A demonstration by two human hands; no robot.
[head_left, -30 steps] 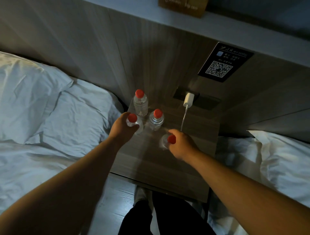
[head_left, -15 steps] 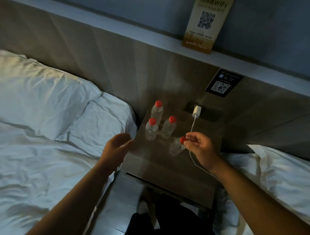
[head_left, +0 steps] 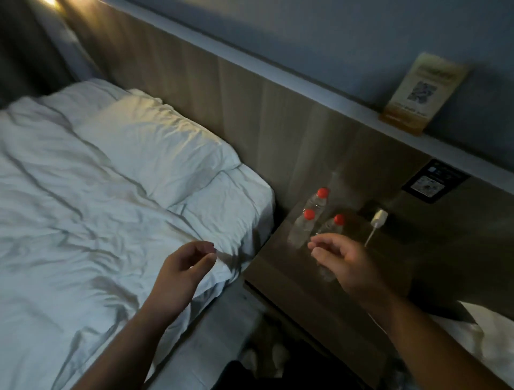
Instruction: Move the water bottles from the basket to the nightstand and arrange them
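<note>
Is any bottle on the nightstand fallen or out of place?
Three bottles stand upright at the back left of the nightstand. A fourth, mostly hidden behind the right hand, sits apart; its pose is unclear. No spill shows.

Dim interior, bluish cast overall. A warm lamp glow (head_left: 51, 2) enters at the top left corner and falls on the rumpled white pillow (head_left: 155, 142), whose creases throw soft grey shadows. The wood-grain nightstand top (head_left: 281, 267) lies in shade; its near edge fades into darkness. Motion blur smears the yellow card with a printed code (head_left: 422, 92) on the ledge and softens the clear red-capped plastic bottles (head_left: 304, 228). Straight edges bow toward the frame borders.
</note>
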